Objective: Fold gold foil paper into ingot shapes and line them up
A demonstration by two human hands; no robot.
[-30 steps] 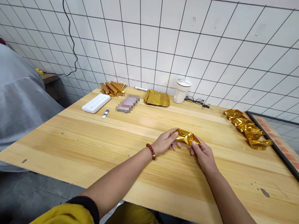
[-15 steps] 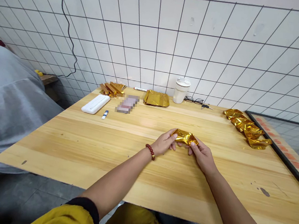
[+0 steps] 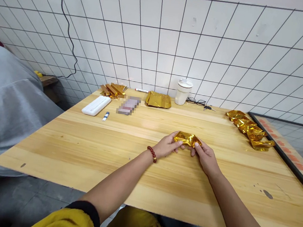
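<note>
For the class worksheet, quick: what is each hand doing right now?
Left hand: closed on the gold foil piece.
Right hand: closed on the same gold foil piece.

— Is there any writing you can read?
— None. The red marks on the board (image 3: 296,157) at the right edge are too small, and the flat thing (image 3: 128,105) at upper centre is blurred.

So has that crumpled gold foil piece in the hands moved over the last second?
No. The crumpled gold foil piece sits just as far in front of the white lidded cup as before, pinched between the left hand and right hand.
</note>
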